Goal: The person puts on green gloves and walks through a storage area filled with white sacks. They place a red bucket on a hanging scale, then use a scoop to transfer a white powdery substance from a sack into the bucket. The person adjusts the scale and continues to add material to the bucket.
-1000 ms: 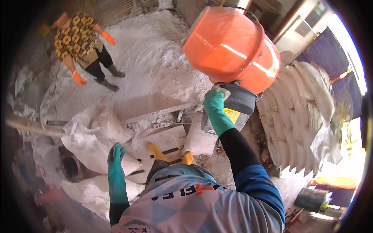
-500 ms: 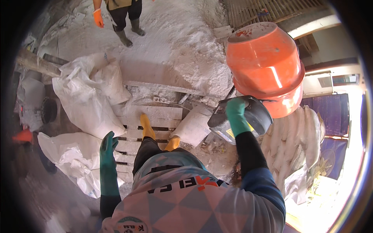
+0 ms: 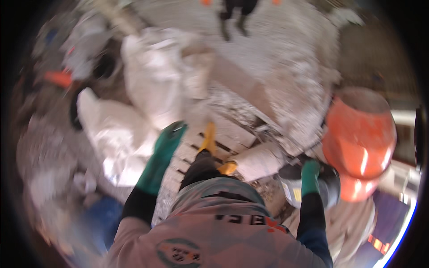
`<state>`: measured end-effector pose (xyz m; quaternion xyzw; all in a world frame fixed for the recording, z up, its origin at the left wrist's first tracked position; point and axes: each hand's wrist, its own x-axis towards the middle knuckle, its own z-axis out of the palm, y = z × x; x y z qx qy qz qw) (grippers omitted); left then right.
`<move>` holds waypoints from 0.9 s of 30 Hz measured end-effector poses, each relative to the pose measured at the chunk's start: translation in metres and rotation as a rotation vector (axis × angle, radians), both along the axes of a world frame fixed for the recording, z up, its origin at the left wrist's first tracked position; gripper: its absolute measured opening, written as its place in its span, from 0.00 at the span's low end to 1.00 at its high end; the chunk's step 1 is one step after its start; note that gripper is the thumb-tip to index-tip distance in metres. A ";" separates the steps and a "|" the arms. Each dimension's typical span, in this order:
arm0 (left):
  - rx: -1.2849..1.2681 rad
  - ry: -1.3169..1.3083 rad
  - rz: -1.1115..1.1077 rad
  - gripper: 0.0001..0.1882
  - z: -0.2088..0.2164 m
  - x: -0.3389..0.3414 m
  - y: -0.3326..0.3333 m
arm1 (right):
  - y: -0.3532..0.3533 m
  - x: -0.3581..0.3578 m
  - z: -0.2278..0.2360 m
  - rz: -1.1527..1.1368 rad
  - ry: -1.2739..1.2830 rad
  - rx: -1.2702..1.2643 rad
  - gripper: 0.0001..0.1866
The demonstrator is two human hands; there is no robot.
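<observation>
In a green glove, my right hand (image 3: 310, 172) is closed on the top of a boxy black plastic container (image 3: 292, 190) with a yellow-and-white label. The container hangs at my right side, just beside an orange cement mixer drum (image 3: 357, 143). My left hand (image 3: 169, 137), also green-gloved, is held out in front of my left side with its fingers stretched out and nothing in it. Near it stand a large white sack (image 3: 152, 76) and a crumpled white sack (image 3: 116, 129). Motion blur softens the finger detail.
My yellow boots (image 3: 208, 139) stand on dusty wooden slats (image 3: 234, 131). A filled white sack (image 3: 259, 161) lies just ahead of them. Pale powder (image 3: 286, 58) covers the floor beyond, where another person (image 3: 237, 15) stands. Stacked sacks (image 3: 344, 223) lie at the right.
The view has swung left, so the mixer and sacks appear farther right. My left hand has reached forward and inward. My right hand still grips the container, now lower beside the mixer.
</observation>
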<state>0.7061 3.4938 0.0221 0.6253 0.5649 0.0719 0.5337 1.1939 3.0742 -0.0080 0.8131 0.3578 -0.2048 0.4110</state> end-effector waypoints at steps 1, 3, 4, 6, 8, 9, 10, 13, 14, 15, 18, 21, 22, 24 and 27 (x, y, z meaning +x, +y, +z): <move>0.118 0.080 -0.045 0.27 0.007 0.009 0.003 | 0.000 -0.024 -0.013 0.079 0.031 -0.049 0.18; 0.082 -0.079 0.011 0.27 0.028 0.019 0.002 | 0.001 -0.066 -0.039 0.228 0.145 -0.097 0.18; 0.231 -0.114 -0.027 0.27 0.039 0.025 0.006 | -0.005 -0.079 -0.045 0.221 0.143 -0.104 0.18; 0.134 -0.210 -0.004 0.28 0.058 0.022 0.008 | -0.005 -0.089 -0.061 0.134 0.222 -0.030 0.18; -0.004 -0.174 -0.005 0.28 0.068 0.013 0.012 | -0.003 -0.088 -0.070 0.052 0.267 0.048 0.17; 0.074 -0.084 -0.012 0.28 0.070 0.010 0.011 | 0.001 -0.085 -0.073 0.019 0.283 0.086 0.17; 0.172 -0.041 -0.034 0.29 0.071 0.003 0.009 | 0.007 -0.082 -0.075 -0.011 0.297 0.126 0.17; 0.109 -0.017 -0.025 0.30 0.069 -0.015 0.005 | 0.036 -0.084 -0.071 -0.050 0.343 0.250 0.17; 0.029 0.006 -0.001 0.30 0.069 -0.021 0.002 | 0.049 -0.088 -0.067 -0.057 0.361 0.304 0.16; 0.083 0.009 0.008 0.30 0.070 -0.030 -0.002 | 0.061 -0.093 -0.058 -0.050 0.381 0.360 0.16; 0.091 -0.033 0.096 0.29 0.069 -0.045 -0.017 | 0.107 -0.109 -0.028 -0.007 0.492 0.582 0.16; 0.003 -0.038 0.162 0.28 0.059 -0.053 -0.029 | 0.167 -0.124 0.008 0.095 0.639 0.851 0.15; 0.014 -0.068 0.193 0.27 0.054 -0.053 -0.038 | 0.190 -0.131 0.019 0.136 0.681 0.941 0.15; 0.089 0.002 0.194 0.25 0.040 -0.056 -0.042 | 0.249 -0.142 0.048 0.244 0.722 1.090 0.15; 0.088 -0.166 0.120 0.25 0.016 -0.060 -0.035 | 0.342 -0.155 0.109 0.493 0.696 1.204 0.14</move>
